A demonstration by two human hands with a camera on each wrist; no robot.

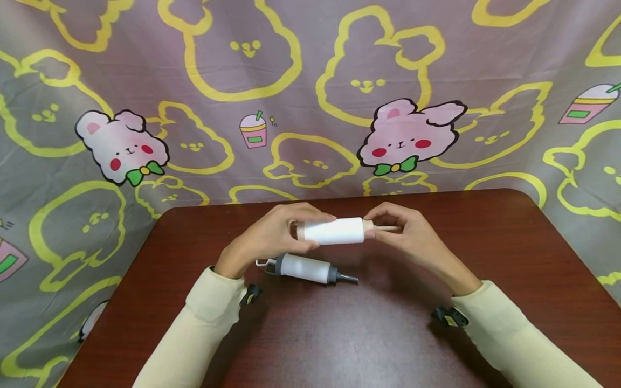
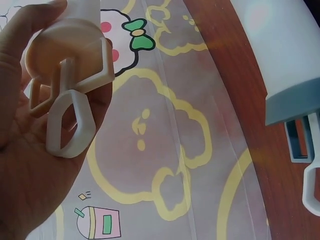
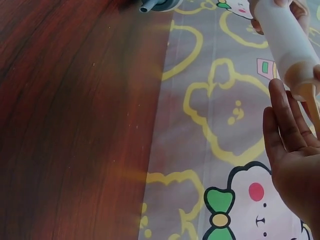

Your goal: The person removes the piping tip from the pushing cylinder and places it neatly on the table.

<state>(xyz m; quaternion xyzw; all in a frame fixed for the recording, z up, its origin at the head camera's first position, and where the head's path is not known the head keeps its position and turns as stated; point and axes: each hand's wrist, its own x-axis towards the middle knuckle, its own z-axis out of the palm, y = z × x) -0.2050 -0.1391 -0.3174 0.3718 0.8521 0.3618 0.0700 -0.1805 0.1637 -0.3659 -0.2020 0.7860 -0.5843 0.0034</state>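
In front of me, a white syringe-like tube (image 1: 335, 231) with beige ends and a thin beige nozzle is held level above the table. My left hand (image 1: 276, 229) grips its handle end, thumb and fingers round the white barrel. The left wrist view shows the beige end cap and a pale pull ring (image 2: 71, 125) sticking out beside the palm. With thumb and forefinger my right hand (image 1: 405, 229) pinches the beige collar (image 3: 301, 80) at the nozzle end; its other fingers extend beside the nozzle. A second white tube with grey-blue ends (image 1: 304, 269) lies below, nearer me.
Both tubes are over a dark red-brown table (image 1: 368, 334) with rounded far corners. A patterned curtain (image 1: 310, 113) with yellow outlines and cartoon bears hangs right behind its far edge. Black wrist straps show at both cuffs.
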